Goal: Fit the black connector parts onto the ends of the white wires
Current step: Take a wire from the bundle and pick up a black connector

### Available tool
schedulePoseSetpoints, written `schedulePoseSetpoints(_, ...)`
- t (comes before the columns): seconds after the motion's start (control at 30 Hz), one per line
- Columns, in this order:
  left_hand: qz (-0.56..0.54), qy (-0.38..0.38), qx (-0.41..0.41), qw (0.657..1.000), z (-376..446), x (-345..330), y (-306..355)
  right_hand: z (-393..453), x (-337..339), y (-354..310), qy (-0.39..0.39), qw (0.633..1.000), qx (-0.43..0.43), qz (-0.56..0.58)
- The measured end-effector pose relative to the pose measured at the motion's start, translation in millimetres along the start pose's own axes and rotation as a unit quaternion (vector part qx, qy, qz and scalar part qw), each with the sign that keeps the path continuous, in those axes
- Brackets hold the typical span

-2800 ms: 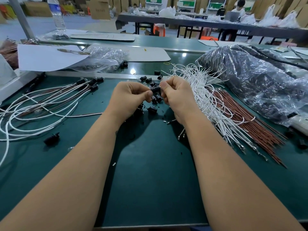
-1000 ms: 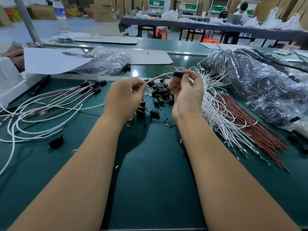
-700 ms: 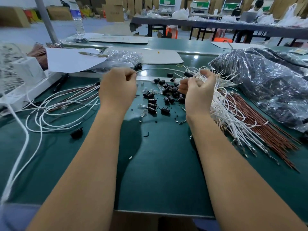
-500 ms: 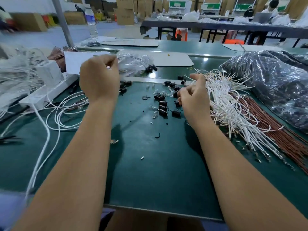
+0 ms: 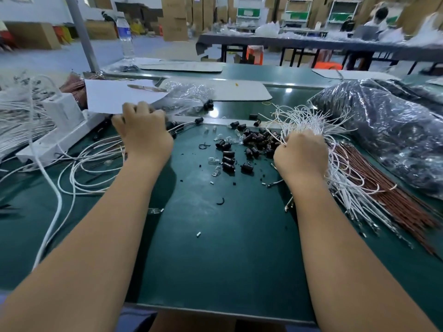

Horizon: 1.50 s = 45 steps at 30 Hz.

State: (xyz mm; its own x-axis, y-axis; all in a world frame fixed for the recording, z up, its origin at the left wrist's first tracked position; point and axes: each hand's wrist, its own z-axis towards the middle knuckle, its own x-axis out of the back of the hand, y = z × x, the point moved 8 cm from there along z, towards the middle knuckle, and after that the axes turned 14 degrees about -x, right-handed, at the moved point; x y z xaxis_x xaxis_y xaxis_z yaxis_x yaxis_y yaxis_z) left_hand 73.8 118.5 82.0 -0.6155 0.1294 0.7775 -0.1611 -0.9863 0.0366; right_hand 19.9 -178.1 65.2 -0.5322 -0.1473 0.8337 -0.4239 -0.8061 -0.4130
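Loose black connector parts (image 5: 254,144) lie in a heap at the middle of the green mat (image 5: 227,248). To their right spreads a bundle of white wires (image 5: 311,118) with metal-tipped ends. My right hand (image 5: 302,156) is curled into a fist at the bundle's left edge and grips a few white wires. My left hand (image 5: 143,133) sits low at the far left, fingers curled, over the coil of finished wires (image 5: 91,168). A white wire with a black connector (image 5: 199,120) on its end runs out from under that hand.
Brown wires (image 5: 395,200) lie beside the white bundle, and a large black plastic bag (image 5: 383,130) fills the right. A clear bag (image 5: 189,97), white paper (image 5: 115,97) and a white box (image 5: 60,116) sit at the back left. Small clear bulbs (image 5: 215,161) lie near the connectors.
My left hand carried the fitted wire from the middle over to the left and lowered it onto the coil. My right hand let go of it and dropped to the white bundle.
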Motion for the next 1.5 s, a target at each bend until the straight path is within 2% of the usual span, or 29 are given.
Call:
schedulePoseSetpoints(0.07,-0.034,0.041,-0.048,0.997,2,8,30,-1,-5,3,-0.029,0.999,-0.016,-0.03)
schedulePoseSetpoints(0.2,-0.151,0.007,-0.12,0.981,7,-6,87,1,-5,3,-0.032,0.999,-0.02,-0.016)
schedulePoseSetpoints(0.33,-0.347,-0.017,-0.079,0.934,1,-18,122,2,2,5,0.009,0.999,-0.028,0.032)
schedulePoseSetpoints(0.4,-0.379,-0.021,-0.071,0.922,-5,-21,134,3,7,7,0.021,0.997,-0.039,0.07)
schedulePoseSetpoints(0.57,-0.363,-0.002,-0.09,0.927,-15,-21,137,6,13,9,0.048,0.991,-0.045,0.118)
schedulePoseSetpoints(0.63,-0.377,0.032,-0.107,0.92,-16,-14,134,4,16,3,0.062,0.986,-0.012,0.152)
schedulePoseSetpoints(0.77,-0.375,0.056,-0.178,0.908,-18,-3,144,-15,22,-28,0.028,0.958,0.125,0.258)
schedulePoseSetpoints(0.83,-0.365,0.066,-0.198,0.907,-19,0,148,-23,26,-33,0.032,0.946,0.153,0.282)
schedulePoseSetpoints(0.9,-0.381,0.066,-0.182,0.904,-18,0,147,-25,30,-31,0.055,0.942,0.155,0.294)
schedulePoseSetpoints(1.1,-0.321,0.053,-0.189,0.927,-15,-3,139,-15,41,-13,0.145,0.943,0.088,0.286)
schedulePoseSetpoints(1.33,-0.24,0.077,-0.12,0.96,-12,-8,116,-11,48,4,0.214,0.929,0.0,0.304)
schedulePoseSetpoints(1.4,-0.291,0.094,-0.127,0.943,-13,-3,118,-9,49,12,0.221,0.918,-0.032,0.329)
schedulePoseSetpoints(1.5,-0.426,0.097,-0.129,0.89,-15,0,125,-3,45,24,0.205,0.91,-0.09,0.349)
